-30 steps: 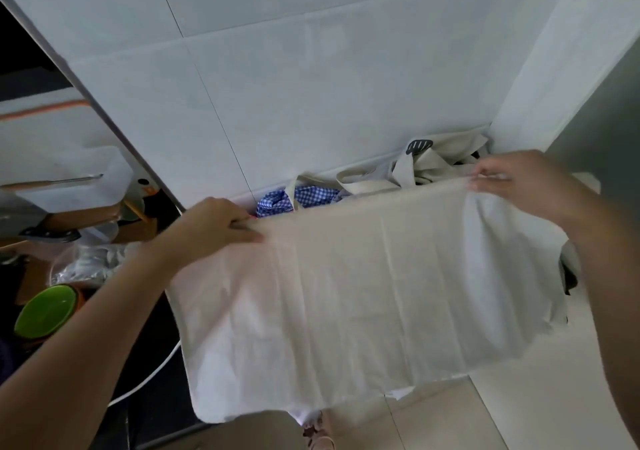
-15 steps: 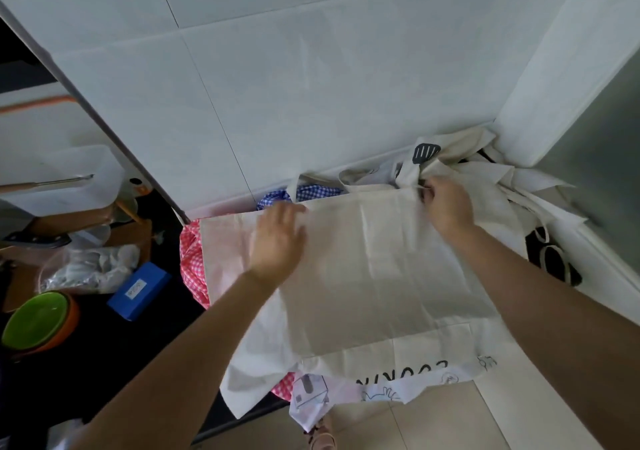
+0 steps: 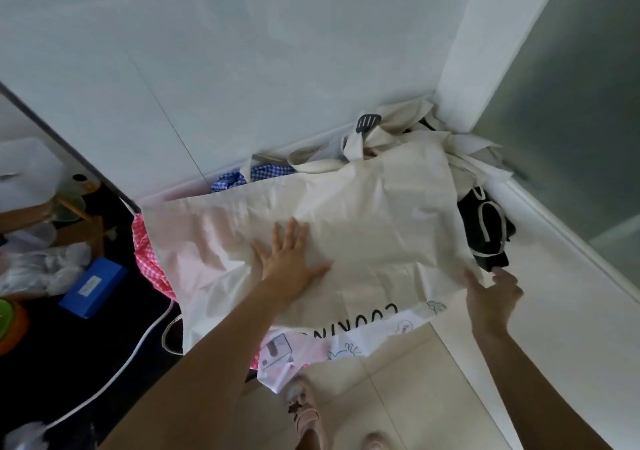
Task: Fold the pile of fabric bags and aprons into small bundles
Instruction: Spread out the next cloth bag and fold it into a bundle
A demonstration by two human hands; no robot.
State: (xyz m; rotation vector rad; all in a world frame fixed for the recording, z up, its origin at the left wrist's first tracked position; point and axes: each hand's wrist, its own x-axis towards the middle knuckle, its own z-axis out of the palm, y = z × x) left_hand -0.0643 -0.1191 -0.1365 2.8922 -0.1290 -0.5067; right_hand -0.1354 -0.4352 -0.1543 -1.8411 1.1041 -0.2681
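Cream bag [image 3: 363, 228] now laid flat; left hand [image 3: 287, 262] presses it; right hand [image 3: 491, 293] moved to corner.

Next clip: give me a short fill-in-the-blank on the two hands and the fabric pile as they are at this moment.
1. The left hand lies ____ on the cream bag, fingers spread.
2. The right hand is at the bag's near ____ corner.
3. The box on the dark surface at the left is ____.
4. The fabric trimmed with white cord, just beyond the right hand, is ____.

Missing words: flat; right; blue; black.
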